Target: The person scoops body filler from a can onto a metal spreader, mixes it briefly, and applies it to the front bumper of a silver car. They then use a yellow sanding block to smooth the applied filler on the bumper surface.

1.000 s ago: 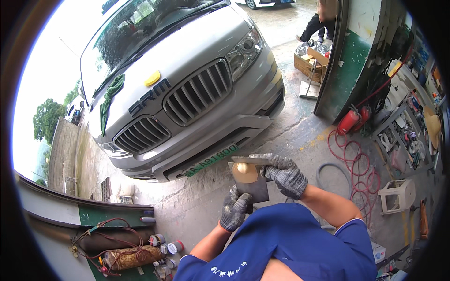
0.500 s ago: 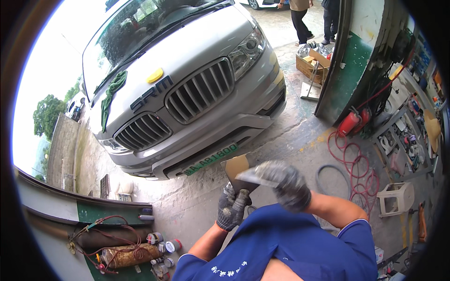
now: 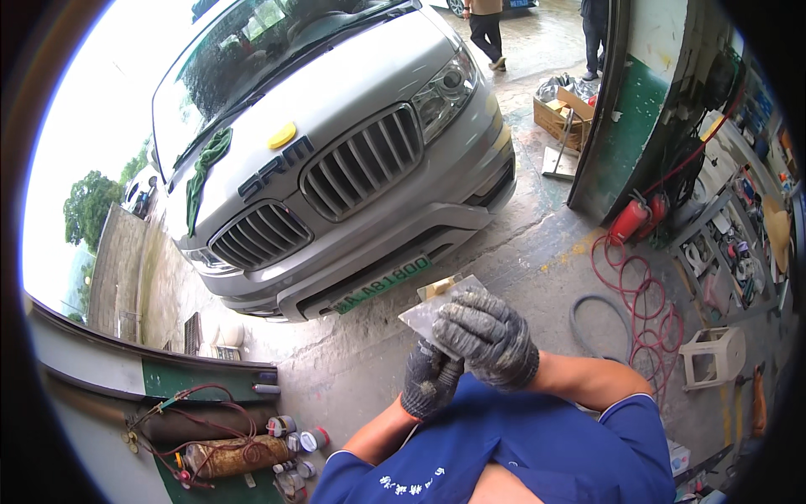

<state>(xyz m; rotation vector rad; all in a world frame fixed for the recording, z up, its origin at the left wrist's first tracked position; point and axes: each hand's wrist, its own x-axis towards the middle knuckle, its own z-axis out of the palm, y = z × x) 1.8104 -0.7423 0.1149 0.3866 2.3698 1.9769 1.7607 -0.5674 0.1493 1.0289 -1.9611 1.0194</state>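
Observation:
Both my hands wear grey, paste-smeared gloves and meet in front of my chest. My right hand (image 3: 489, 336) is closed on a light grey flat scraper (image 3: 422, 317), its broad blade slanting to the left. My left hand (image 3: 428, 382) grips a flat plate from below; the scraper and right hand cover most of that plate. Tan putty (image 3: 438, 287) shows at the plate's upper edge, just beyond the scraper. The scraper overlaps the plate from my viewpoint; whether they touch, I cannot tell.
A silver car (image 3: 353, 101) stands ahead, with a yellow pad (image 3: 282, 135) and green cloth (image 3: 206, 172) on its hood. On the right are a red hose (image 3: 642, 311), a fire extinguisher (image 3: 628, 220) and a beige stool (image 3: 712, 354). Gas cylinders (image 3: 231, 458) and cans lie left. Two people stand beyond.
My right hand has swung left and down with the scraper, over the plate. The left hand has shifted slightly right. In the background, one person has moved left.

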